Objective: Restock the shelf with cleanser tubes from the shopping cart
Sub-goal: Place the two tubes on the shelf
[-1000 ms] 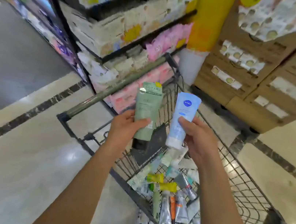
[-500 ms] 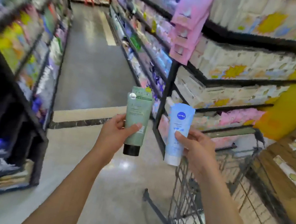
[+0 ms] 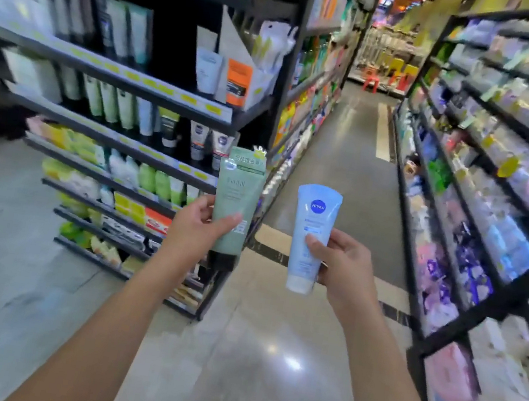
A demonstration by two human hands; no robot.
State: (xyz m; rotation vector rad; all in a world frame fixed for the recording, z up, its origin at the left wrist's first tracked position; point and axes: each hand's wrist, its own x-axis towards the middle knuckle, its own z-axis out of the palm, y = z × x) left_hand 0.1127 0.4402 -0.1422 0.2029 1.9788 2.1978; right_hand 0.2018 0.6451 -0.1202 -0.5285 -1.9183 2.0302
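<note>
My left hand [image 3: 195, 227] grips a green cleanser tube [image 3: 237, 203] with a black cap pointing down. In my right hand [image 3: 344, 269] is a light blue cleanser tube [image 3: 309, 238] with a white cap, also held cap down. Both tubes are upright at chest height in the middle of the view. To the left stands the black shelf unit [image 3: 155, 94], its rows filled with upright cleanser tubes. The green tube overlaps the shelf's right end. The shopping cart is out of view.
An aisle with a shiny floor [image 3: 347, 164] runs ahead between the left shelving and a long shelf of packaged goods [image 3: 500, 173] on the right. Red and yellow stools [image 3: 391, 75] stand at the aisle's far end.
The view has swung left, away from the cart and the tissue shelves, onto the cleanser shelf and the aisle. Both hands still hold their tubes the same way.
</note>
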